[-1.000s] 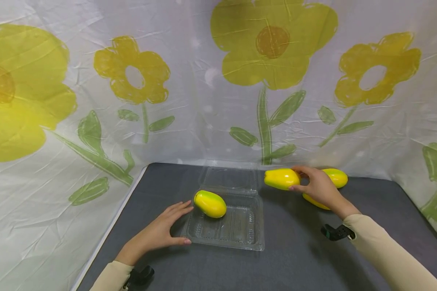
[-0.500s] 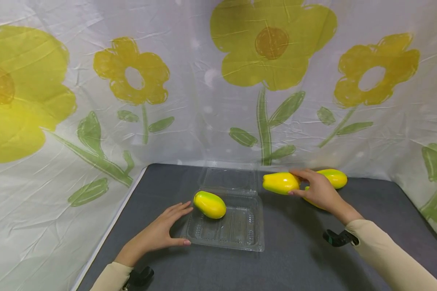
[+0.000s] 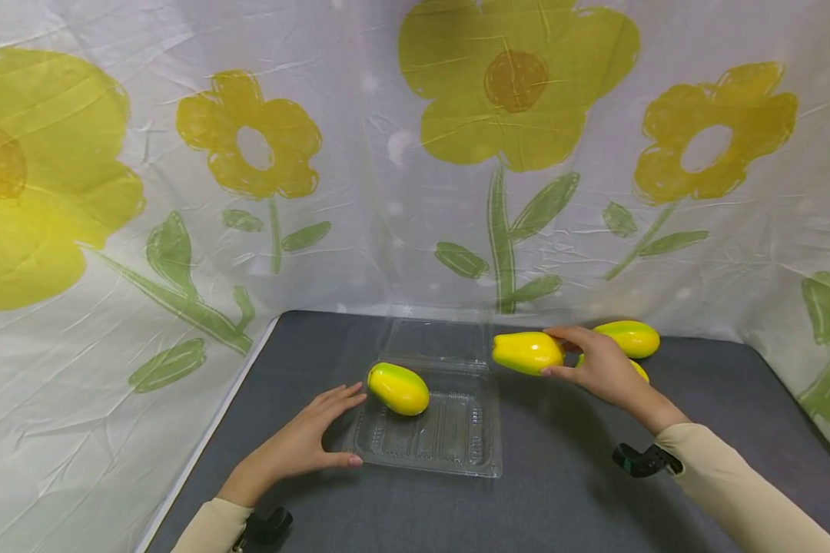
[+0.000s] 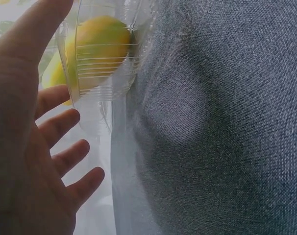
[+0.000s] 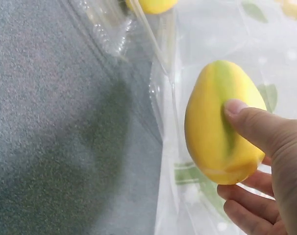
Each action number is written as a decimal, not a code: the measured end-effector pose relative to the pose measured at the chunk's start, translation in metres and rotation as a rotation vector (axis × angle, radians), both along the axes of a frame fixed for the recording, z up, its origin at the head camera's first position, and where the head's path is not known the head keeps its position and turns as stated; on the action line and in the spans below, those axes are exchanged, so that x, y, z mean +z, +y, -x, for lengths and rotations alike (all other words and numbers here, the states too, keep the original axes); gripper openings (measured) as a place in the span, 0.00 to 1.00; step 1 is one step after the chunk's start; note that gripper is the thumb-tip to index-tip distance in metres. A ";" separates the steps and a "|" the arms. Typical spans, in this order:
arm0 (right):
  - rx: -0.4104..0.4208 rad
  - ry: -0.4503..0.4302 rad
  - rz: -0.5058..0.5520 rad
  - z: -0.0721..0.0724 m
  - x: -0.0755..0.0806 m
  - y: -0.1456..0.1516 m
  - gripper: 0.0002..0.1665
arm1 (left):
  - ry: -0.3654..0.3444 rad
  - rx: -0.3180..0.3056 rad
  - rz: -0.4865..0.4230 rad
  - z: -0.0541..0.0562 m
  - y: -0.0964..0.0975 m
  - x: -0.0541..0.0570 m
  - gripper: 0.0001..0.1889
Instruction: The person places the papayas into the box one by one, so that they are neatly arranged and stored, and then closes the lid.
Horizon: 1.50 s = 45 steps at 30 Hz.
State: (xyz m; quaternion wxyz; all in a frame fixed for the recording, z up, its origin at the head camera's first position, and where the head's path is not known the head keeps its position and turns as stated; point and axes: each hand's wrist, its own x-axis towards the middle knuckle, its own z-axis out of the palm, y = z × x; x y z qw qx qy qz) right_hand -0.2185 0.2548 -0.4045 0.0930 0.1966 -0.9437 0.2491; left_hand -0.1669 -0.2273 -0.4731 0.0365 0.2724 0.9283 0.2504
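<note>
Holding a mango (image 3: pixel 527 352), unlabelled, right hand (image 3: pixel 598 365).

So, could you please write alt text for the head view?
The right hand holds a yellow mango just right of an open clear box on a grey table. The left hand rests against the box, which holds one mango.

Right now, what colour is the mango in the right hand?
Yellow with a green streak; the mango shows best in the right wrist view.
</note>
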 end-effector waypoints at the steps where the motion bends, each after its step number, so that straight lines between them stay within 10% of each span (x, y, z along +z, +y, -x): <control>1: -0.001 -0.003 0.001 -0.001 0.000 -0.001 0.41 | 0.000 -0.001 0.000 0.000 0.000 0.000 0.52; 45: 0.086 -0.018 0.050 -0.013 -0.013 -0.044 0.39 | -0.020 0.001 0.000 -0.001 0.001 0.003 0.52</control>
